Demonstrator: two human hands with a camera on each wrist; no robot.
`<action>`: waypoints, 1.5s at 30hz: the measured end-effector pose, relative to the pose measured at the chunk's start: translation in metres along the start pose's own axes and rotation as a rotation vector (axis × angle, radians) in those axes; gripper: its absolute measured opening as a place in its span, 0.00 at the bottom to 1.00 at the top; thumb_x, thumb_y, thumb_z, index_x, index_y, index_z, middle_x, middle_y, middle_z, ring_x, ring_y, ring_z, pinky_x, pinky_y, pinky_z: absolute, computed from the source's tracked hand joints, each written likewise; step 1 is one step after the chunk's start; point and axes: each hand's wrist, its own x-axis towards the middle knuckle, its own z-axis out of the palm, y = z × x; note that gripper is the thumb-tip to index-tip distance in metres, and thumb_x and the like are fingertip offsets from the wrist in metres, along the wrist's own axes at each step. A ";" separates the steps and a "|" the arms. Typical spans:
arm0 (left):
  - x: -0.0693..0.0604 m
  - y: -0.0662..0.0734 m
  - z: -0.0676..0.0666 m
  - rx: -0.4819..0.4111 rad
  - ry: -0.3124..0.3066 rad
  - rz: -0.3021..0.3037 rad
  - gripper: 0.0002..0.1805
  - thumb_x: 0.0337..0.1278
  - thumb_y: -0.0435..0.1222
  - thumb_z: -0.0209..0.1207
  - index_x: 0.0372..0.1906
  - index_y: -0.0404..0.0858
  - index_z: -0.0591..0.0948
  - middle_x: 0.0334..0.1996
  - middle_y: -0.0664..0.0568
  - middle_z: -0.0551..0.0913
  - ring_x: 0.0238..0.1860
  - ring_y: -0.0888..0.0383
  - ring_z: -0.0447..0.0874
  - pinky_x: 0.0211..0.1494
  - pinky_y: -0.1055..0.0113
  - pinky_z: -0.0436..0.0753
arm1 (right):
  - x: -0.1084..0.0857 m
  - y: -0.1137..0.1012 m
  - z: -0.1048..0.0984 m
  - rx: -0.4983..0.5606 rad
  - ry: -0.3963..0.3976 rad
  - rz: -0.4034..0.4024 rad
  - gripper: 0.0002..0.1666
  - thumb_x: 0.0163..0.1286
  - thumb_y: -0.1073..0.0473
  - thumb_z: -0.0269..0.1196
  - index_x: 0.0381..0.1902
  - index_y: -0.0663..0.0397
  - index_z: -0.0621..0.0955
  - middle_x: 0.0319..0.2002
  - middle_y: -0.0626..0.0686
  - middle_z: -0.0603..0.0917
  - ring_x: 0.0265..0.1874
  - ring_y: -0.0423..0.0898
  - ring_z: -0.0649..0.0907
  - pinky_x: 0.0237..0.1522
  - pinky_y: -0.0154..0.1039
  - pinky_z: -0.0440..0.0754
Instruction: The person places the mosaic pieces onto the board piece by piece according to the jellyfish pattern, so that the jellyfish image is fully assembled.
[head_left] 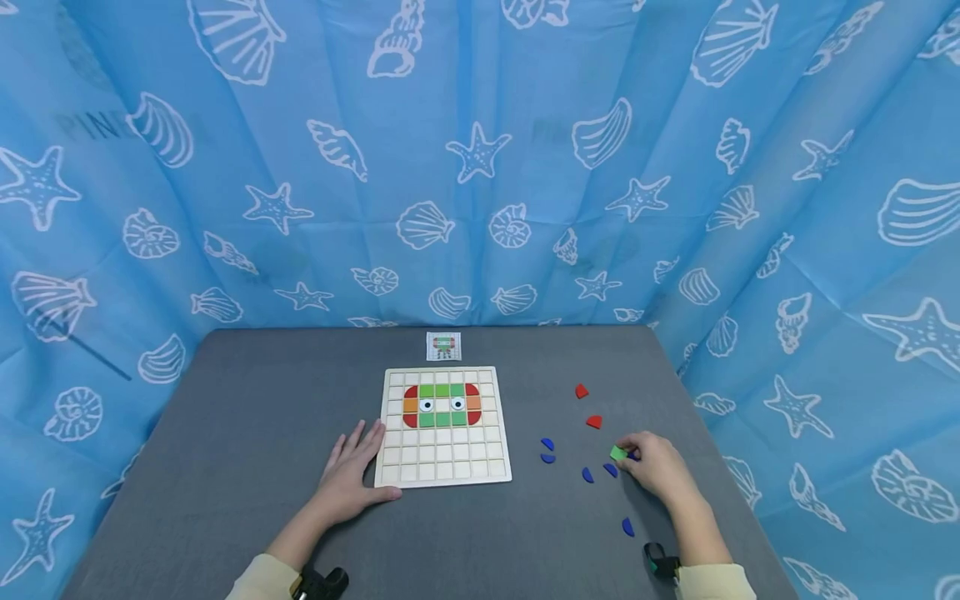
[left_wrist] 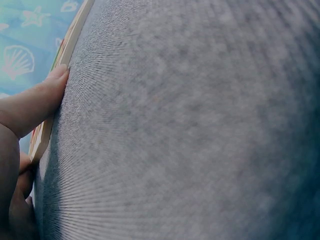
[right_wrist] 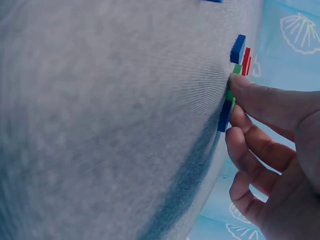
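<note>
A pale grid board (head_left: 443,473) lies on the grey table, bearing red, orange and green pieces and two eye pieces in its upper part. The left hand (head_left: 349,477) rests spread at the board's lower left corner, its thumb against the near edge; the left wrist view shows this thumb (left_wrist: 42,95) on the board's side. At the right, the right hand (head_left: 660,467) pinches a green piece (head_left: 618,452) between thumb and fingers, low at the table. A blue piece (right_wrist: 225,116) stands out beside the green one, partly hidden by the hand.
Two red pieces (head_left: 582,390) (head_left: 594,422) lie right of the board. Several blue half-round pieces (head_left: 588,475) are scattered between the board and the right hand. A small picture card (head_left: 443,346) lies behind the board. A blue shell-patterned curtain (head_left: 480,192) hangs behind the table.
</note>
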 end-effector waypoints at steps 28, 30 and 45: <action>0.000 0.001 0.000 0.002 0.003 -0.008 0.66 0.43 0.67 0.69 0.82 0.41 0.51 0.81 0.46 0.53 0.82 0.40 0.39 0.79 0.38 0.38 | 0.031 -0.079 0.001 0.042 0.089 -0.365 0.17 0.65 0.64 0.70 0.52 0.57 0.85 0.45 0.53 0.83 0.34 0.42 0.78 0.37 0.43 0.80; 0.000 0.001 0.000 0.005 0.001 -0.008 0.66 0.44 0.68 0.68 0.82 0.41 0.51 0.81 0.46 0.53 0.82 0.40 0.39 0.79 0.38 0.38 | 0.032 -0.087 0.004 0.028 0.082 -0.374 0.17 0.65 0.63 0.70 0.52 0.56 0.85 0.45 0.52 0.83 0.34 0.41 0.78 0.38 0.42 0.80; 0.000 -0.001 0.001 0.016 0.004 0.000 0.66 0.44 0.68 0.68 0.81 0.41 0.51 0.81 0.45 0.53 0.82 0.40 0.40 0.79 0.38 0.38 | 0.042 -0.142 0.022 0.028 0.044 -0.466 0.16 0.65 0.62 0.71 0.52 0.52 0.87 0.48 0.50 0.84 0.36 0.42 0.80 0.39 0.41 0.83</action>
